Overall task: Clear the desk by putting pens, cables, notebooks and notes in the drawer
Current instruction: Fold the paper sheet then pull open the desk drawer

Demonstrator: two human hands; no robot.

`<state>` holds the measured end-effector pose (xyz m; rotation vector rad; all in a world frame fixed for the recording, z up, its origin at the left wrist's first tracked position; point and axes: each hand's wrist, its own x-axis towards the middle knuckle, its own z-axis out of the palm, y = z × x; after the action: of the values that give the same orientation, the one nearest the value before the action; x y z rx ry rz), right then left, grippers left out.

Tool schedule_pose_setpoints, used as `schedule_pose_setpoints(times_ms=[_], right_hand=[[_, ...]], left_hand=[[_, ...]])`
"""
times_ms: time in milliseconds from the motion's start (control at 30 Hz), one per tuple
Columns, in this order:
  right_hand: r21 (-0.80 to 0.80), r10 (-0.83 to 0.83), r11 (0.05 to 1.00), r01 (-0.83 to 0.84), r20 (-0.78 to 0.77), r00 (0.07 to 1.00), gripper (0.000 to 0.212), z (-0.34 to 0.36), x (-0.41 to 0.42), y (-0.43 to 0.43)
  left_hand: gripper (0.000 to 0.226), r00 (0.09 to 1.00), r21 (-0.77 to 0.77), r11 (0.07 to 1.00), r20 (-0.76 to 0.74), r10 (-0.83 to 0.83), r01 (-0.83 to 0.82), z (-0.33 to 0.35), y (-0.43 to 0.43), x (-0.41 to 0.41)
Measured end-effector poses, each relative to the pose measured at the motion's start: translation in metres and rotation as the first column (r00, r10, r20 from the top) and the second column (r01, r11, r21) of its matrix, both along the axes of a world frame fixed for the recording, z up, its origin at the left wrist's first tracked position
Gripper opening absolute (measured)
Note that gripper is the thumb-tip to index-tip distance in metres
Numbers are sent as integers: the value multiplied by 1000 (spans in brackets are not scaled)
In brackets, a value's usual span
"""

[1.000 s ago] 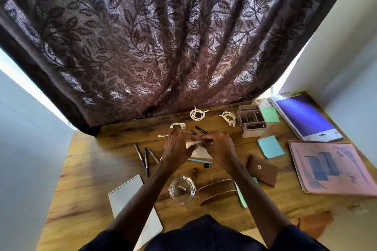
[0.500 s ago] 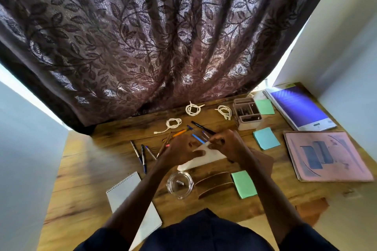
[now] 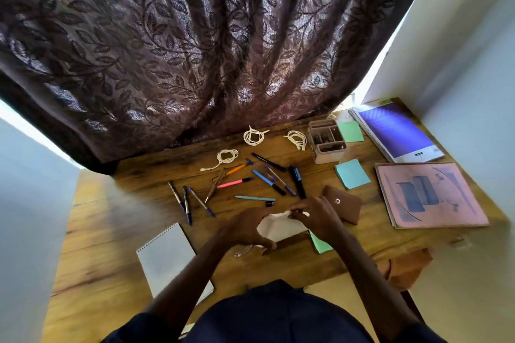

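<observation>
Both my hands hold a white folded paper point(image 3: 281, 228) just above the wooden desk point(image 3: 117, 203). My left hand point(image 3: 245, 227) grips its left edge and my right hand point(image 3: 315, 214) pinches its top right edge. Several pens point(image 3: 267, 178) lie scattered beyond my hands. Three coiled white cables point(image 3: 254, 136) rest near the curtain. A spiral notepad point(image 3: 167, 256) lies at the near left. Blue sticky notes point(image 3: 352, 174) and green sticky notes point(image 3: 349, 131) sit to the right, with a purple notebook point(image 3: 395, 133) and a pink notebook point(image 3: 429, 195). No drawer is in view.
A brown pouch point(image 3: 344, 205) lies right of my right hand. A small organiser box point(image 3: 326, 142) stands at the back. A glass item point(image 3: 242, 250) and a green note point(image 3: 320, 243) sit under my hands. A dark leaf-patterned curtain point(image 3: 195, 50) hangs behind the desk.
My hands have drawn back toward me with the white paper, uncovering the pens. The view has shifted so the desk sits lower in frame.
</observation>
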<state>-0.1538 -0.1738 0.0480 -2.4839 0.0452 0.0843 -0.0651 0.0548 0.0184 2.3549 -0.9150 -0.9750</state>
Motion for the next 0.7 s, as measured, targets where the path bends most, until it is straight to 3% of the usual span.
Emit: schedule_pose_setpoints(times_ms=[100,233,467,700], right_hand=[[4,-47,999,46,42,998,21,2,-4,1],[40,-53,998,50,88,995,21,9,-5,-2],[65,4,998,-10,86,996,21,6,-13,-4],[-9,23,1000,-22,64,998,21,-14,-27,-7]], left_hand=[[92,998,-35,999,57,18,-16,-2,-1,-4],[61,987,-149,986,131,89,-69,3,-6,-8],[30,968,-92,993,230,99,-80,7,-11,-18],[34,919,-70,997,391,45,-20,2,-8,-39]])
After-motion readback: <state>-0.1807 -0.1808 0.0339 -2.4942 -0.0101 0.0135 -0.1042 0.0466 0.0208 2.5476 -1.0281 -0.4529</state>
